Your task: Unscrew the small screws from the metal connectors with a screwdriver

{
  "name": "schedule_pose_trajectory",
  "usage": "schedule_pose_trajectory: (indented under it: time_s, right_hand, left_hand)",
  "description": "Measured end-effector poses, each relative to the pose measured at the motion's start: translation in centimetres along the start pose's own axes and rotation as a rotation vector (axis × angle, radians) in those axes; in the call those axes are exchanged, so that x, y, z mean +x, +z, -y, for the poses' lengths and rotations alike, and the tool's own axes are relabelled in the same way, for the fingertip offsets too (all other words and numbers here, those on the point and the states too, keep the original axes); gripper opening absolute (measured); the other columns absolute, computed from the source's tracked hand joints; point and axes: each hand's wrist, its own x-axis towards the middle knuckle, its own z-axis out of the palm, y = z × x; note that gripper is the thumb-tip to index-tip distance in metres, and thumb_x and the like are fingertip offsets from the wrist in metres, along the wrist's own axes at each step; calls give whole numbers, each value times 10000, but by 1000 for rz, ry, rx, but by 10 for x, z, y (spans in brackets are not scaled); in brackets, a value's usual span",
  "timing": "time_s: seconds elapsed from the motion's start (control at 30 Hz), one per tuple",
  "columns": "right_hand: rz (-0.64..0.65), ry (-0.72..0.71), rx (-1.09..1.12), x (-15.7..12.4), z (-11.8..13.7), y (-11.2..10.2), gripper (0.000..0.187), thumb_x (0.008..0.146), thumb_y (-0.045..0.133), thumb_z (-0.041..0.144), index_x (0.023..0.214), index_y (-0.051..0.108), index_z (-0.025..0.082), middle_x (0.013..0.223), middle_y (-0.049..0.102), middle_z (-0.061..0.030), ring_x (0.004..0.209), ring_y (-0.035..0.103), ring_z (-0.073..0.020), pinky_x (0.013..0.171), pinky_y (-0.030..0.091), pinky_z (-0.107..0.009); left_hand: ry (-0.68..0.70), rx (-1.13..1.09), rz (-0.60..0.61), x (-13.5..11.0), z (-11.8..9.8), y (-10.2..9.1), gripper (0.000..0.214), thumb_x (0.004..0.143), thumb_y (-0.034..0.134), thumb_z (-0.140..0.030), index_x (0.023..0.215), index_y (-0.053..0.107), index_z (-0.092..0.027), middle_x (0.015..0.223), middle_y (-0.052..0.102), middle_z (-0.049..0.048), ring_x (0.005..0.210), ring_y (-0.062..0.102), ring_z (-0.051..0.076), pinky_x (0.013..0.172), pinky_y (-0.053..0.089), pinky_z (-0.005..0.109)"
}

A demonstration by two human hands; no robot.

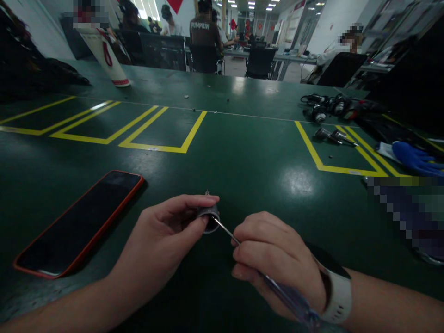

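Between thumb and fingers, my left hand (163,231) pinches a small grey metal cup-shaped part (210,227) with a thin threaded tip at its far end. The part's round opening faces toward me. My right hand (277,259) is closed round a screwdriver (225,230) with a clear purplish handle. Its thin metal shaft reaches into the part's opening; what the tip touches inside is hidden. A smartwatch with a light band (338,298) is on my right wrist. To the left of my left hand lies a phone in a red-orange case (83,222).
Yellow tape outlines (152,149) mark the green table. Similar metal parts (335,136), a dark cabled cluster (326,108) and a blue glove (416,157) lie at right. A blurred-out flat object (409,217) is nearer. A cream cone-shaped item (107,58) stands far left. People sit beyond.
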Motion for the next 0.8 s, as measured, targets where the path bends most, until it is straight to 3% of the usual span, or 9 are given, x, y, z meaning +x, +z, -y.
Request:
schedule_pose_trajectory:
  time_s: [0.2, 0.53, 0.67, 0.8]
  right_hand:
    - [-9, -1, -8, -2, 3, 1, 148, 904, 441, 187, 812, 546, 137, 655, 610, -71, 656, 572, -158, 626, 499, -293]
    - [-21, -14, -8, -2, 5, -6, 94, 870, 443, 181, 843, 532, 166, 666, 592, -52, 625, 553, -149, 604, 487, -297]
    - [-72, -2, 1, 0, 6, -13, 63, 846, 465, 171, 830, 527, 176, 675, 584, -43, 647, 557, -148, 608, 472, -299]
    - [-246, 156, 72, 3, -2, -19, 84, 843, 470, 155, 822, 541, 194, 735, 589, -27, 704, 563, -145, 652, 464, -313]
  left_hand:
    - [13, 44, -23, -2, -3, 1, 174, 683, 635, -201, 816, 738, -243, 969, 737, 18, 933, 671, 214, 827, 547, 318]
    - [66, 61, 4, 3, 5, 0, 153, 725, 618, -199, 848, 706, -217, 978, 725, 28, 879, 675, 193, 823, 545, 315]
    - [114, -5, 29, 14, 17, 7, 304, 730, 627, -187, 1033, 623, -196, 1055, 682, 50, 976, 645, 190, 910, 502, 333]
    - [253, 43, 55, 39, 30, 23, 524, 701, 617, -128, 1209, 502, -181, 1157, 596, 83, 1070, 594, 204, 930, 492, 366]
